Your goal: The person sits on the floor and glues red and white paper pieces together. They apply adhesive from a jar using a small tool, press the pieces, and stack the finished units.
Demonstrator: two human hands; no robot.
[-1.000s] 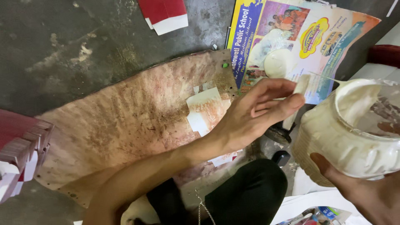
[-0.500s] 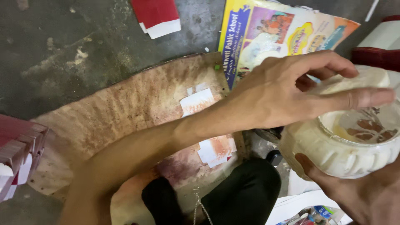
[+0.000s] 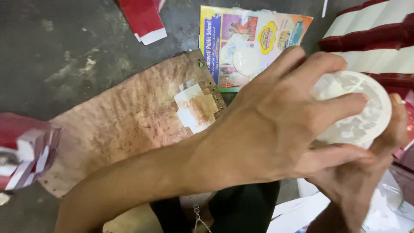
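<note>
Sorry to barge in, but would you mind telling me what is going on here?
A person sits on the floor with a white plastic jar in both hands. The left hand lies spread over the jar's top, and the right hand grips it from below. Beside them lie a stained board with white paper pieces on it and a colourful booklet.

Colourful printed leaflet (image 3: 254, 41) lay flat on grey floor at top centre: rectangular, yellow border, blue strip down left edge, photo panels, round yellow emblem. White round lid-like disc (image 3: 245, 60) rested on it. Lower right corner hidden behind hand. No screens, no signs seen.
</note>
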